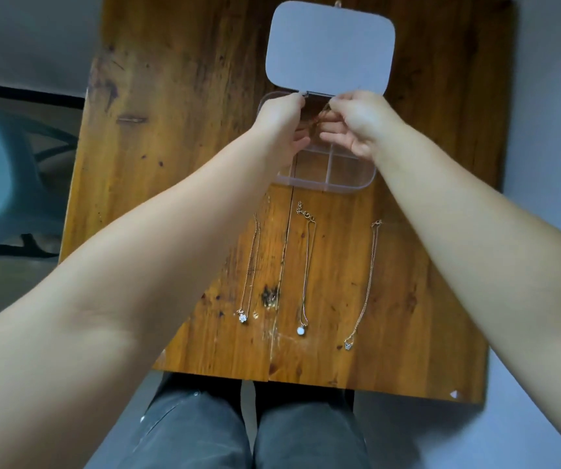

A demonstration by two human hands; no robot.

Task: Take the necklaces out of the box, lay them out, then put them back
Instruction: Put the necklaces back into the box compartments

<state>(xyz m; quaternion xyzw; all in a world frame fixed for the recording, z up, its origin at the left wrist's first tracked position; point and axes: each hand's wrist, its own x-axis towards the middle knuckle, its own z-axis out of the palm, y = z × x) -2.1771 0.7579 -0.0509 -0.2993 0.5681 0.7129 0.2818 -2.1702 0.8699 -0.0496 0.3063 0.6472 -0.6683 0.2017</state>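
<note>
Gold necklaces [307,265] lie lengthwise, pendants toward person; both hands' fingers [334,104] pinch chain [319,117] over box [333,170].

A clear compartment box [326,174] with its lid [329,47] open sits at 12 o'clock on a wooden table [170,130]. Both hands, left hand [282,120] and right hand [356,123], pinch a thin chain [321,113] above it. Three pendant necklaces lie straight toward 6 o'clock: flower [242,318], round stone [301,330], heart [348,345].

Head-worn, downward, seemingly close overhead.
</note>
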